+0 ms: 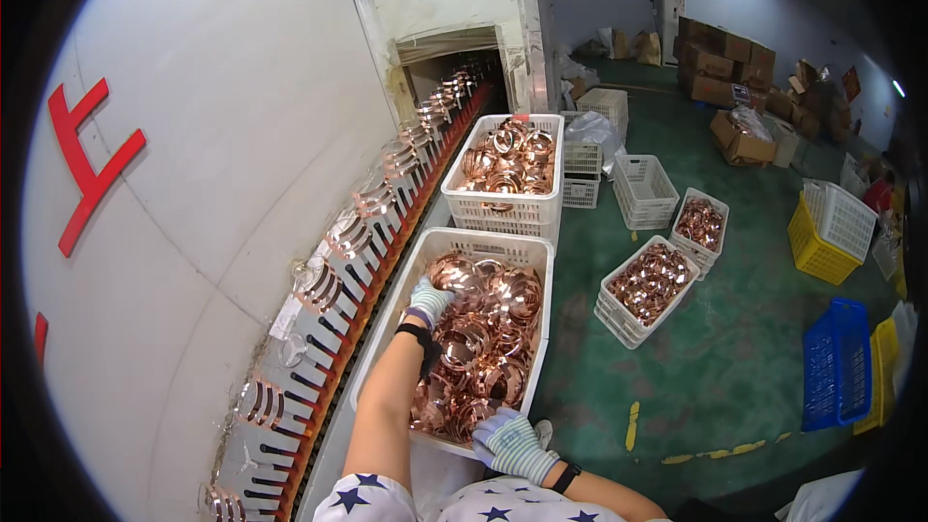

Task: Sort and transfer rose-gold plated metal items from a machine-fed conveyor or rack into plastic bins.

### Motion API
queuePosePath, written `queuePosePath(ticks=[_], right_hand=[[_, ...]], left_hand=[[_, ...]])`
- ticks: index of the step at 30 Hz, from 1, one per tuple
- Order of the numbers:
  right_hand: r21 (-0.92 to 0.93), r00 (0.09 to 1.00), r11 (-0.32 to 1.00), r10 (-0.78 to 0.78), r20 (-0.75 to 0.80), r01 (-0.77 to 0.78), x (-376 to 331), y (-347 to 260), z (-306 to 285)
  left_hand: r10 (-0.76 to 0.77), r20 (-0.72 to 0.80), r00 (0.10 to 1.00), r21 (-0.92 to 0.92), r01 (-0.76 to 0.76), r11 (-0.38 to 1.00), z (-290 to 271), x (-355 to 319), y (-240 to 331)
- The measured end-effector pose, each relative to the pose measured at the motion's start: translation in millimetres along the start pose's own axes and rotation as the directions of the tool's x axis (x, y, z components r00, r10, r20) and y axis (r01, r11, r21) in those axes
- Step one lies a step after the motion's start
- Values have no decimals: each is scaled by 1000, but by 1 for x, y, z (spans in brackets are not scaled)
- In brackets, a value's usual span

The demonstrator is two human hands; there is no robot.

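Both of my hands wear pale gloves with green stripes. My left hand (430, 301) reaches into the near white crate (543, 261), its fingers closed at the left edge of a shiny, rounded copper-coloured metal piece (458, 276); its fingertips are partly hidden. At the crate's near right corner rests my right hand (514, 443), fingers stretched over the rim beside other copper-coloured pieces (499, 382). The crate is heaped with these curved, mirror-like parts. A black band circles each wrist.
Along my left runs a conveyor (333, 353) with upright holders carrying curved copper-coloured pieces, from a tunnel opening (454, 43). Beyond the near crate stands another full white crate (505, 201). Filled crates (646, 282) sit on the green floor at right, with a blue crate (836, 364) farther right.
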State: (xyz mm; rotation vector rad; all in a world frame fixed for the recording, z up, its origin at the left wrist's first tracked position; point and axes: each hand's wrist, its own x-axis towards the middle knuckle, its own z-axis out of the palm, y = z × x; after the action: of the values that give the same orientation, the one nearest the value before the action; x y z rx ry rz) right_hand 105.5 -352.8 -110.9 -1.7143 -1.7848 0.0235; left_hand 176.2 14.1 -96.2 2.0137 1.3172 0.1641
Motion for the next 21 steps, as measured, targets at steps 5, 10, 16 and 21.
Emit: queuePosePath(ticks=[5, 10, 16, 21], right_hand=[[66, 997, 995, -77, 25, 75, 16, -17, 6], [43, 995, 994, -103, 8, 103, 18, -17, 10], [18, 993, 993, -120, -3, 120, 22, -19, 5], [47, 992, 991, -122, -40, 123, 18, -18, 19]], left_hand=[[122, -36, 992, 95, -118, 988, -63, -70, 2], [363, -55, 930, -44, -365, 930, -71, -128, -51], [358, -263, 896, -126, -400, 908, -82, -241, -124], [201, -674, 711, -168, -413, 895, -52, -279, -191]])
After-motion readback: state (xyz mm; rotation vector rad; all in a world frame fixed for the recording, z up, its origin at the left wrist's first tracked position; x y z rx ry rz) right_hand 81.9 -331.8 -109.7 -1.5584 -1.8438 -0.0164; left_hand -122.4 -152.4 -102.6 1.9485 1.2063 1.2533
